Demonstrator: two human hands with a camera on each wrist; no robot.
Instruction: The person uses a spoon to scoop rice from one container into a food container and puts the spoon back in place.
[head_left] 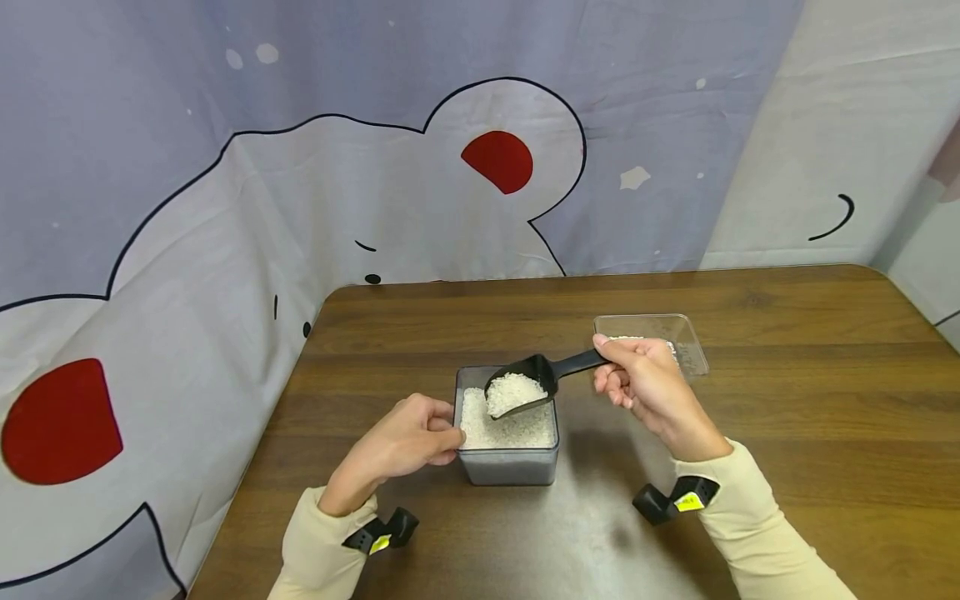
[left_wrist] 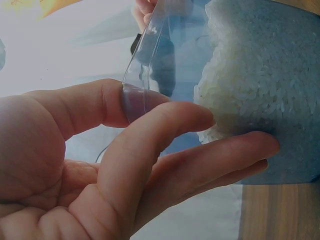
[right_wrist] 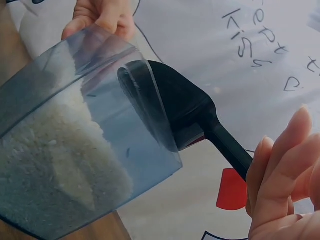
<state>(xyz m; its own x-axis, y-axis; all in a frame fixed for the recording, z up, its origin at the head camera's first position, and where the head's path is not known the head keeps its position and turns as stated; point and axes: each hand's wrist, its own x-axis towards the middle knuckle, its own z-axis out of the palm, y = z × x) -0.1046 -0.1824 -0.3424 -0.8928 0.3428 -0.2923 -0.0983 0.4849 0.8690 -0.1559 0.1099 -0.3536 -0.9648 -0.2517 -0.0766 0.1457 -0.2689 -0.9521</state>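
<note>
A clear grey square container half full of white rice stands on the wooden table. My left hand grips its left wall, thumb on the rim and fingers against the outside. My right hand holds the handle of a black scoop heaped with rice, lifted just above the container. In the right wrist view the scoop hangs over the container's rim.
A shallow clear tray with a little rice lies behind my right hand. A cartoon-printed cloth hangs along the back and the left edge of the table.
</note>
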